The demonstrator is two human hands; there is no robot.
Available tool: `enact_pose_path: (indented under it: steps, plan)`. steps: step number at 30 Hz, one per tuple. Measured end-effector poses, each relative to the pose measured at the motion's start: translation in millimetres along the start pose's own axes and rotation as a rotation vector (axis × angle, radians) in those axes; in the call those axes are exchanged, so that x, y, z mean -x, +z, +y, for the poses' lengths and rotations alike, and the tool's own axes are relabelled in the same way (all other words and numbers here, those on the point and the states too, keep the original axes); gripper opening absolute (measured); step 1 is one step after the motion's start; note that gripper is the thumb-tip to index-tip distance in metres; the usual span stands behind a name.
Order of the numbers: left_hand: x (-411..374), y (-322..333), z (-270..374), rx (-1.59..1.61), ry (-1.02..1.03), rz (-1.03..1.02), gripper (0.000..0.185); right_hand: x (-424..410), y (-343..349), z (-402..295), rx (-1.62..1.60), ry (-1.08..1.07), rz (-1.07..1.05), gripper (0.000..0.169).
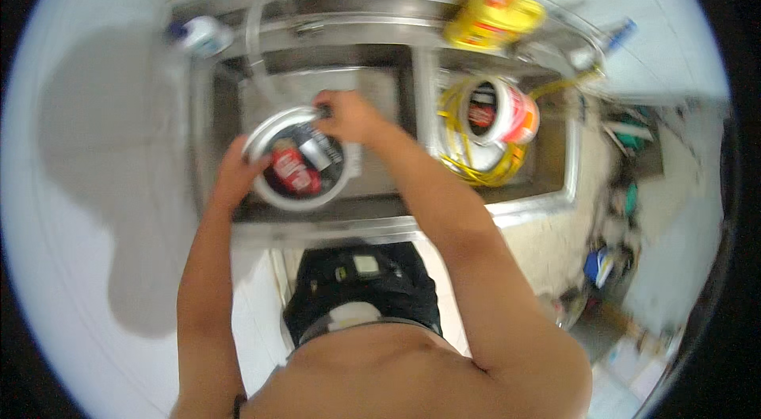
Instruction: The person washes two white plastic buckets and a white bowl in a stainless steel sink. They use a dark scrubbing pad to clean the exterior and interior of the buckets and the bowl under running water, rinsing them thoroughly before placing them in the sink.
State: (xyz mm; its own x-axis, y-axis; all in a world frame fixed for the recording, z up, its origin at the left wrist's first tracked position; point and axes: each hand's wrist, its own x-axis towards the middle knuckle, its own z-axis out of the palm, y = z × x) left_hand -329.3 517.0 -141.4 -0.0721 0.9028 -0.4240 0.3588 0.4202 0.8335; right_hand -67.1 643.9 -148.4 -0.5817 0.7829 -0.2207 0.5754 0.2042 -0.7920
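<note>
A round white tub or lid [303,205] with a dark and red printed face is tilted toward me over the left sink basin [380,86]. My left hand [235,172] grips its left edge, thumb over the rim. My right hand [348,116] is at its upper right rim, fingers bent around the edge; a small dark item [323,111] shows by the fingertips, too blurred to name. Behind the tub, a pale hose [254,38] curves down into the basin. The underside of the tub is hidden.
In the right basin a white and orange tub [520,116] lies tipped on a coiled yellow hose [475,175]. Along the sink's back stand a yellow container [505,17] with an orange top and a white bottle [205,36]. Mixed items [600,264] lie at right.
</note>
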Motion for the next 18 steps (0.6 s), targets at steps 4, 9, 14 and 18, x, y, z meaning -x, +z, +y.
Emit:
enact_pose_path:
  steps: [4, 9, 14, 18]
  plan:
    - [9, 17, 0, 0.235, -0.045, 0.018, 0.039, 21, -25, -7, -0.084, 0.003, 0.008, 0.049]
    - [7, 39, 33, 0.168, 0.094, 0.031, 0.043, 51, -79, -26, 0.044, 0.076, -0.096, 0.048]
    - [1, 61, 87, 0.252, 0.325, 0.075, 0.044, 129, -140, -23, 0.080, 0.053, 0.108, 0.049]
    - [-23, 122, 164, 0.292, 0.241, -0.030, 0.041, 257, -199, 29, -0.116, 0.202, 0.397, 0.052]
